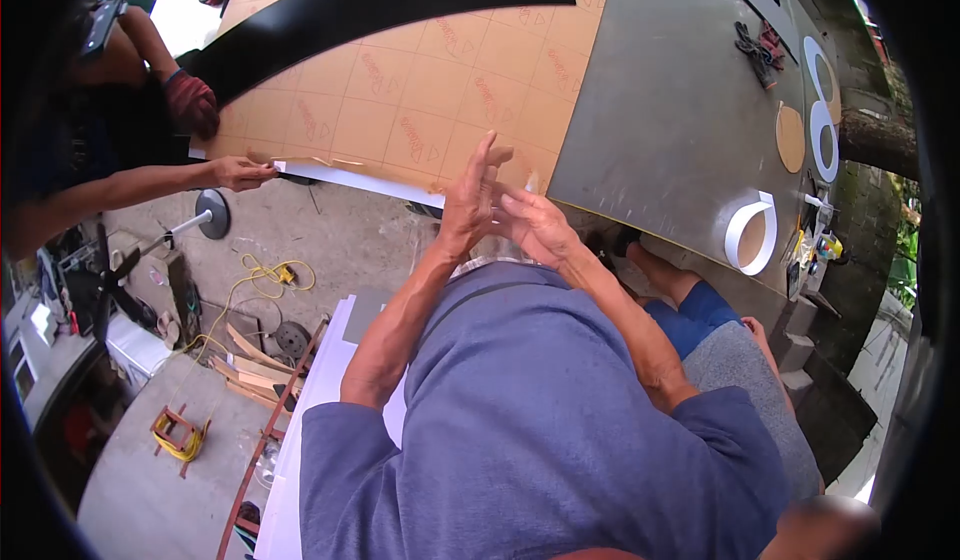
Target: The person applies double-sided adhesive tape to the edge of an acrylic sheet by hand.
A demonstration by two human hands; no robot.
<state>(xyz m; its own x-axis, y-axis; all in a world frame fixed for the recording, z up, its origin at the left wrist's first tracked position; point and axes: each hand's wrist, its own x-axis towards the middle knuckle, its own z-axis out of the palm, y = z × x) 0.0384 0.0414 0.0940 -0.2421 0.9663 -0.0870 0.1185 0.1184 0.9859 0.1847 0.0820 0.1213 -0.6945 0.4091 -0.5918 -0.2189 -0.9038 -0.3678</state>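
Observation:
My left hand [468, 200] is raised over the near edge of a sheet covered in brown printed paper [410, 110], fingers stretched out. Close against its palm side is my right hand [540, 228], its fingers extended and partly smeared by motion. I see nothing held in either hand. A long curved black strip [390, 15] lies on top of the brown sheet. Along the sheet's near edge runs a narrow white strip [360, 182], its far left end pinched by a co-worker's bare hand [243, 173]. The co-worker's other hand, in a dark red glove [190, 100], rests at the black strip.
A grey tabletop [660, 90] adjoins on the right, with a white ring-shaped piece [750, 235], a brown oval [789, 135] and a tool with a cord [760, 52]. Another person in blue shorts [690, 315] is beside me. A yellow cord [250, 278] lies on the floor.

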